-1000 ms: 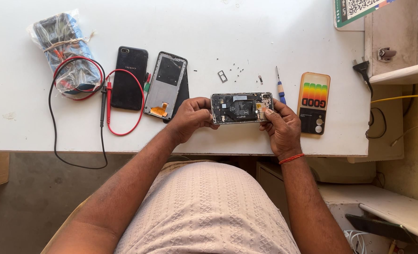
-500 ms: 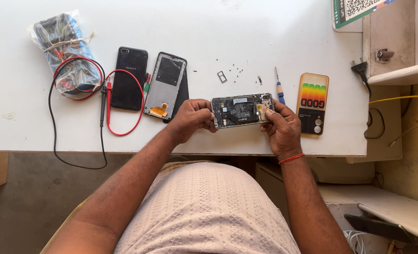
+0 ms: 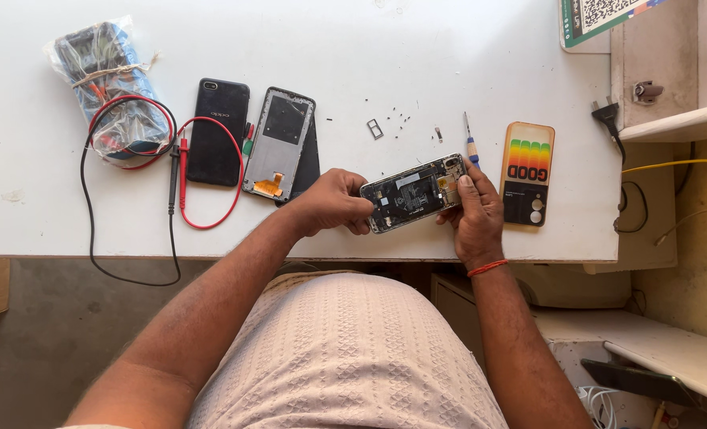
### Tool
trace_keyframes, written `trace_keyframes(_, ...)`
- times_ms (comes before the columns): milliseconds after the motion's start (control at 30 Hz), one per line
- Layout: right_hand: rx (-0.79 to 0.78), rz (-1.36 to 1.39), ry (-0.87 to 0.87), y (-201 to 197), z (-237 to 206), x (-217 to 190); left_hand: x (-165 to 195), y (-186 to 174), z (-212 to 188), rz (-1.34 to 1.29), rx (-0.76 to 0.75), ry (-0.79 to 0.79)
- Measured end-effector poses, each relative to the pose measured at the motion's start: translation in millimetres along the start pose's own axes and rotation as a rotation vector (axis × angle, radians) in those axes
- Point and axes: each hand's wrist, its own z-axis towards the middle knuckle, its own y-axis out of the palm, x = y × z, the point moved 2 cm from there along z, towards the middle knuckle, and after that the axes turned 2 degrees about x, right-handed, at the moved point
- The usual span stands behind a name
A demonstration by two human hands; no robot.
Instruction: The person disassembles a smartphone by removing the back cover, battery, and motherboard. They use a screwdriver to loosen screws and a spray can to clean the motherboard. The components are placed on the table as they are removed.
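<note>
I hold the opened phone point(image 3: 414, 193) in both hands, just above the near edge of the white table point(image 3: 449, 48). My left hand point(image 3: 333, 202) closes around its left end; my right hand point(image 3: 474, 210) grips its right end, with the thumb pressed on the upper right corner of the exposed interior. Both hands are closed on the phone.

Status, as I judge it: the back cover is off and the internal boards and shields are exposed. Loose screws point(image 3: 401, 117) and a small card tray point(image 3: 375, 129) lie just beyond the phone, so fasteners are already removed. A small screwdriver point(image 3: 469, 141) rests beyond the phone's right end, not in hand. Internal parts remain seated, so the work inside appears unfinished.

Other items, relative to the phone:
- Left: a detached display frame point(image 3: 280, 143) and a black phone point(image 3: 219, 131), with red and black test leads point(image 3: 180, 171) looped around it.
- Far left: a bagged meter point(image 3: 107, 87).
- Right: a striped phone case point(image 3: 528, 172).
</note>
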Motion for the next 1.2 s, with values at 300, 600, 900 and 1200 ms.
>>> trace_keyframes(300,0.076,-0.157,-0.008,11.2,0.5,-6.5,-2.5,6.7,0.8,0.016,0.049,0.017)
trace_keyframes(600,0.136,-0.163,0.051,14.7,2.5,-8.5,-1.7,8.6,2.9,-0.016,0.066,-0.011)
trace_keyframes(900,0.150,-0.141,0.097,13.1,6.4,-7.5,-3.3,10.1,3.4,0.034,0.094,-0.009)
trace_keyframes(1200,0.163,-0.146,0.115,13.3,7.5,-8.8,-4.6,14.1,-0.5,0.091,0.126,0.016)
